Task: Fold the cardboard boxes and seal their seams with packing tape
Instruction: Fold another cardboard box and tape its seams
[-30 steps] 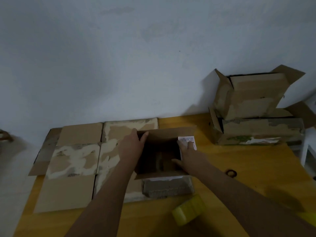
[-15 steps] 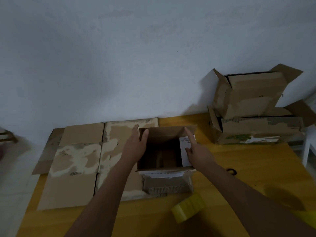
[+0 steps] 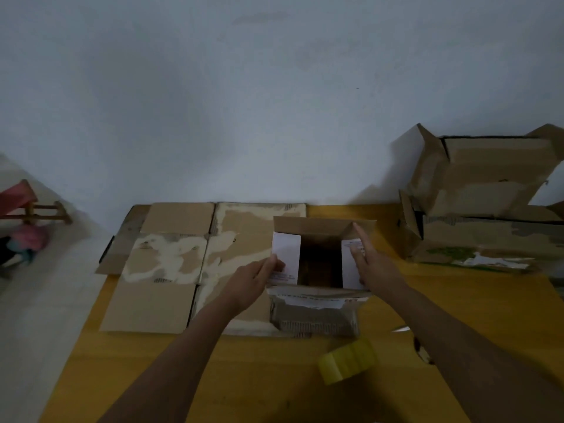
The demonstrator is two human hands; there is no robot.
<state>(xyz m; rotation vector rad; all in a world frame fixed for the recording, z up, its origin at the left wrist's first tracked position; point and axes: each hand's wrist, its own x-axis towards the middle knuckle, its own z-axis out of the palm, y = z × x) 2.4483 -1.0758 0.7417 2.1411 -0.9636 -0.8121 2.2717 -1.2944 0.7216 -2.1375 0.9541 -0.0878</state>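
Cardboard box point(image 3: 320, 270) stands open-topped mid-bench point(image 3: 457, 300), on flattened, tape-scarred cardboard sheets point(image 3: 171, 264). Since a second ago both white-labelled side flaps have swung inward, so closing has begun. Left hand point(image 3: 250, 285) pinches the left flap; right hand point(image 3: 372, 264) presses its flap, fingers straight. Glossy yellow tape roll point(image 3: 348, 363) lies just before the box

Both forearms are extended forward side by side, the left hand point(image 3: 254, 277) held with fingers loosely bent and thumb forward, the right hand point(image 3: 374, 264) kept flat with straight fingers pointed ahead.
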